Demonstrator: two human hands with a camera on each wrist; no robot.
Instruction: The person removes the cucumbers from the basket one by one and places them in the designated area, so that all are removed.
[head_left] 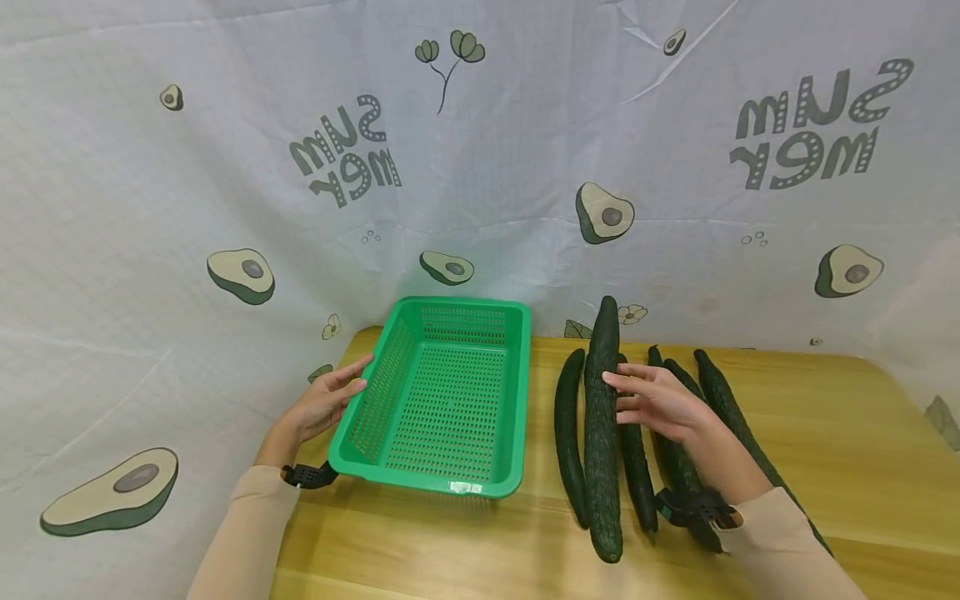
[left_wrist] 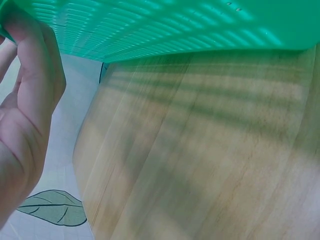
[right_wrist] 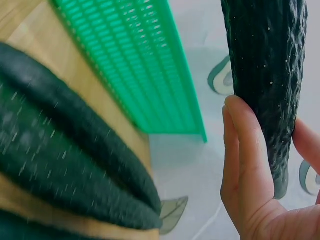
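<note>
A green plastic basket [head_left: 521, 400] with slotted sides stands left of centre in the head view, with nothing inside it. My left hand [head_left: 324, 403] grips its left rim, fingers hooked over the edge; the left wrist view shows the basket wall [left_wrist: 150, 30] above the wood. On the right, my right hand [head_left: 660, 402] holds a long, dark green cucumber [head_left: 602, 467] between thumb and fingers. In the right wrist view this bumpy cucumber [right_wrist: 265, 60] is raised above the others. Several more cucumbers [head_left: 567, 442] lie below and beside it, partly covered by my right arm.
The wooden table [head_left: 840, 433] carries everything. Behind and to the left hangs a white cloth [head_left: 495, 183] printed with avocados and lettering. One cucumber [head_left: 723, 400] lies slanted at the far right of the group, running under my right forearm.
</note>
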